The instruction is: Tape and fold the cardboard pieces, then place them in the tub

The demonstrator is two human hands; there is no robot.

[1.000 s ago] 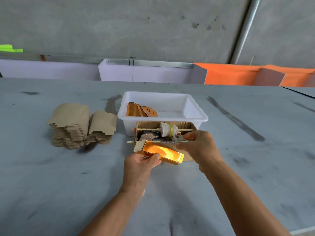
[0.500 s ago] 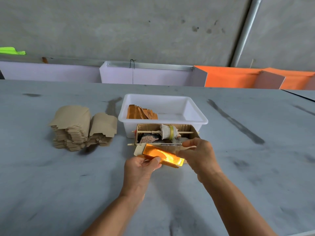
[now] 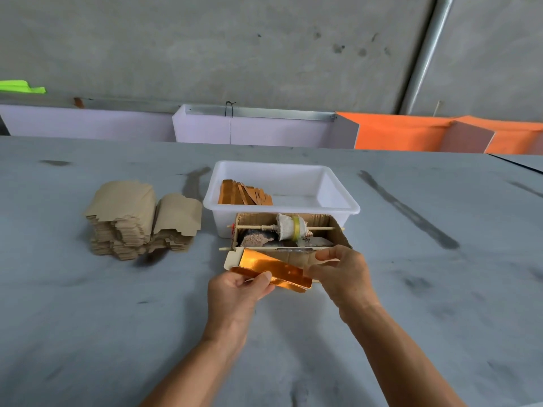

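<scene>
Since a second ago the right hand (image 3: 340,271) has come away from the tape box (image 3: 289,233) and down to the gold card's right end, and the gold card (image 3: 269,270) has tipped flatter and lower toward the bench (image 3: 88,318).

From the head camera: the left hand (image 3: 235,292) pinches the card's near long edge, thumb on top, fingers curled under. The right hand holds the far right end, thumb and fingers closed on it, though the exact contact is hidden behind the knuckles. The card sits just above the bench, directly in front of the tape box, shiny gold side up, with a pale flap (image 3: 233,258) showing at its left end. Whether tape is already on it, I cannot tell.

Behind the box stands the white tub (image 3: 338,201), with a row of finished gold pieces (image 3: 245,196) leaning at its left side. Off to the left, well apart, a stack of plain brown card blanks (image 3: 141,218) waits.

This looks like the folding step. To do it well, keep the left pinch firm as an anchor, fold along the scored crease rather than across the panel, and press evenly so the foil face does not buckle. Then it goes over the tape box into the tub.
</scene>
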